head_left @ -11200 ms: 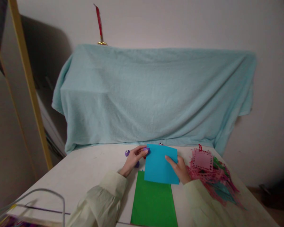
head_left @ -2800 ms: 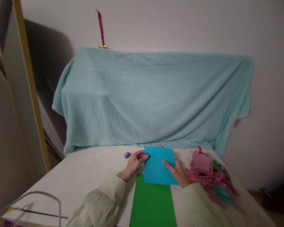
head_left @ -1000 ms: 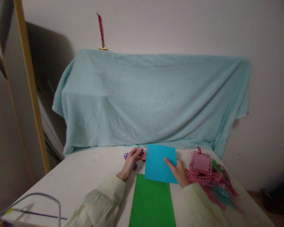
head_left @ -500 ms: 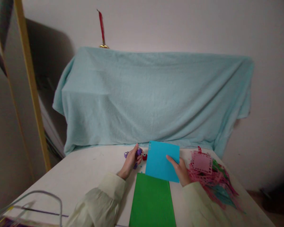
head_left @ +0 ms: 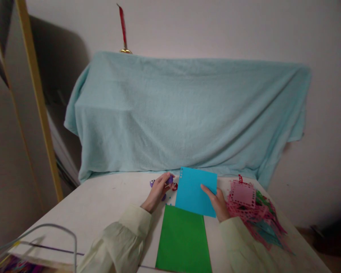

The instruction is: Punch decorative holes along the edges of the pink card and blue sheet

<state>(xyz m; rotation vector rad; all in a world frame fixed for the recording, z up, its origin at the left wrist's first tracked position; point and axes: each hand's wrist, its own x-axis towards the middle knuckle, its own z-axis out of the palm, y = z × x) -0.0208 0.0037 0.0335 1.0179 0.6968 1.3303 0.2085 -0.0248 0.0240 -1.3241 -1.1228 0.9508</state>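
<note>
My left hand (head_left: 156,191) is closed around a small purple craft punch (head_left: 170,179) beside the upper left edge of a blue sheet of paper (head_left: 193,191). Small punched holes mark that sheet's upper left corner. With the thumb on top, my right hand (head_left: 218,203) grips the sheet by its right side. A red punch (head_left: 175,186) stands between my left fingers and the sheet. Another purple punch (head_left: 152,183) is left of my left hand, and a purple piece (head_left: 164,197) shows below it. Tiny blue bits lie near the sheet's left edge.
A green sheet (head_left: 184,240) lies in front of the blue one on the white table (head_left: 110,203). Pink, green and blue paper strips (head_left: 258,220) are heaped at right, with a pink punched card (head_left: 243,195). A light blue cloth (head_left: 184,113) hangs behind.
My left hand has turned, and its fingers now reach over the purple punch. My right hand still holds the blue sheet, and the whole view has shifted slightly.
</note>
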